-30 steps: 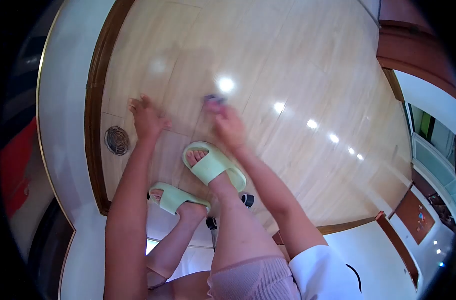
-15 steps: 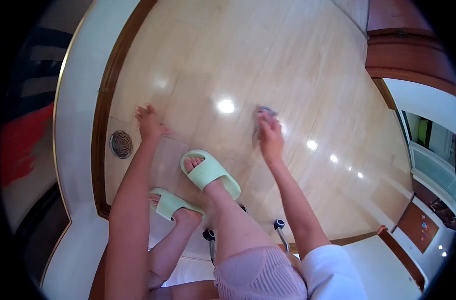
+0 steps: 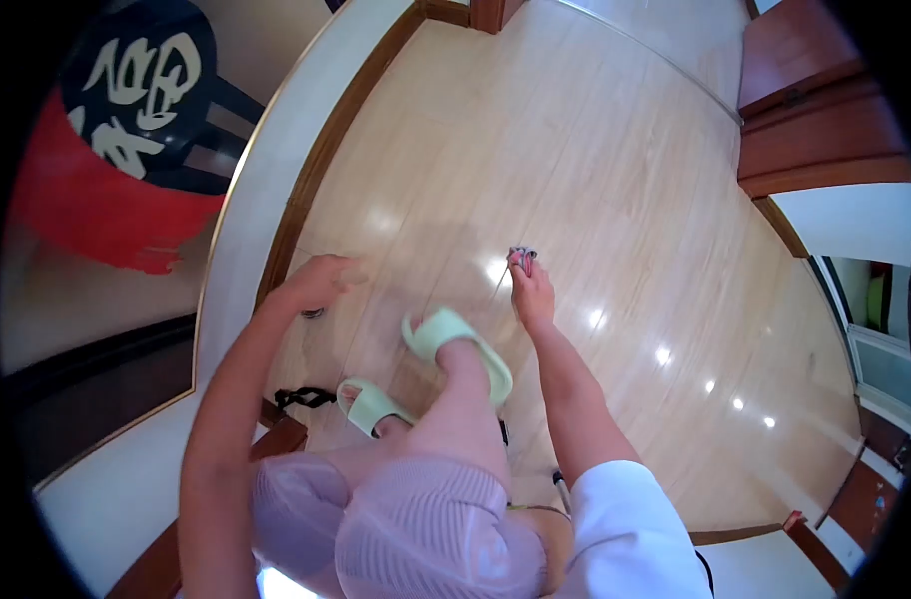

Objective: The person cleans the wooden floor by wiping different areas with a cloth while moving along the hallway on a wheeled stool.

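A small crumpled grey-and-pink item [image 3: 520, 254], perhaps cloth, is gripped in the fingertips of my right hand [image 3: 532, 296]. That hand is held out in front of me over the tiled floor [image 3: 595, 190]. To the left, my left hand [image 3: 320, 282] has its fingers stretched out, slightly blurred, with nothing in it. It partly covers a round floor drain [image 3: 313, 312] beside the wall. Below and between my hands are my feet in pale green slippers, one forward [image 3: 487, 361] and one further back [image 3: 375, 407].
A picture with white characters on black and red [image 3: 126, 190] hangs on the left wall above a brown skirting board [image 3: 320, 160]. A black strap [image 3: 305, 397] lies by my left slipper. Reddish wooden furniture [image 3: 825, 140] stands at the upper right. A metal chair leg [image 3: 560, 484] shows beside my right arm.
My view has shifted, and more of the wall picture shows. My left hand now reaches across the drain with fingers pointing right. The forward slipper has moved, and my right hand still grips the item.
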Tool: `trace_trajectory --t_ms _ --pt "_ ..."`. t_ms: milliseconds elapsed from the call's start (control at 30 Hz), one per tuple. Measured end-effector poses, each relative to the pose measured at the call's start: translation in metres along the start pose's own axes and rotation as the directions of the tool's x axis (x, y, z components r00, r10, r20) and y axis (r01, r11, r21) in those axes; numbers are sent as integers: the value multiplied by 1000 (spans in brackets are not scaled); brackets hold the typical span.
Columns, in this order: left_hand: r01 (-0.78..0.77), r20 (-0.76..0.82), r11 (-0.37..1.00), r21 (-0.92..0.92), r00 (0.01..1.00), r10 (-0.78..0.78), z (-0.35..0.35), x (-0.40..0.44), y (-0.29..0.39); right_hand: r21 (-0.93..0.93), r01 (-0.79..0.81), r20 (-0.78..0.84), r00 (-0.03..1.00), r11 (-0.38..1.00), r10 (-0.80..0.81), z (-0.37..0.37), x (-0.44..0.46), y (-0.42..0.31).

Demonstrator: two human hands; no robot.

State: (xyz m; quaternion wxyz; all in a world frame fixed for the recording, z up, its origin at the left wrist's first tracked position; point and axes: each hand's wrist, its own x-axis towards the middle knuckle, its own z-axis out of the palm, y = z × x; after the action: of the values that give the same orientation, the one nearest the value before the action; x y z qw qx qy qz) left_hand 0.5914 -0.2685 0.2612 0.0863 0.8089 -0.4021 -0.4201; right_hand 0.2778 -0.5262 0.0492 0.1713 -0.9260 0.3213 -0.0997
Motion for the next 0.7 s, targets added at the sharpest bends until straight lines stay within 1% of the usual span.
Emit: trace_trajectory --t_ms 33,100,133,200,233,300,333,367,467,533,567,633,667,700 --pt "1 53 1000 11 999 -2 -18 -13 15 -29 -1 38 999 1000 3 0 0 0" --pt "25 11 999 37 1000 -25 -42 -28 21 -93 -1 101 995 996 11 -6 6 4" --pt "31 -6 998 48 999 -31 -53 -30 21 -122 10 108 994 993 3 -13 9 7" --pt "41 -107 997 70 994 -34 -68 -25 22 -179 31 141 990 983 -6 -19 8 15" --pt "51 -152 996 77 988 -39 -74 -21 22 -166 23 112 994 986 -4 -20 9 21" --pt "15 -156 997 82 988 -2 -83 -13 23 -172 -3 83 996 985 17 -25 13 42" --pt "-3 -147 996 88 989 16 -88 -10 27 -173 -24 74 997 985 37 -29 10 51" --pt "4 -101 993 121 995 8 -93 -9 32 -169 -69 77 994 983 83 -34 7 61" --pt "-206 -167 928 312 949 267 -88 -2 12 -169 -159 83 981 973 175 -61 24 91" --pt "-128 -153 976 177 976 156 -89 0 24 -180 -194 105 971 964 215 -71 32 109" --pt "-91 -139 990 107 985 105 -87 5 28 -181 -228 70 967 957 244 -73 39 112" --pt "-112 -250 992 60 960 123 -69 24 10 -179 -304 0 951 936 309 -78 53 114" --pt "-126 -308 991 38 942 132 -60 36 -3 -151 -297 -54 955 943 292 -79 62 119" --pt "-74 -350 996 58 932 89 -54 49 -12 -126 -288 -107 955 949 275 -80 69 126"
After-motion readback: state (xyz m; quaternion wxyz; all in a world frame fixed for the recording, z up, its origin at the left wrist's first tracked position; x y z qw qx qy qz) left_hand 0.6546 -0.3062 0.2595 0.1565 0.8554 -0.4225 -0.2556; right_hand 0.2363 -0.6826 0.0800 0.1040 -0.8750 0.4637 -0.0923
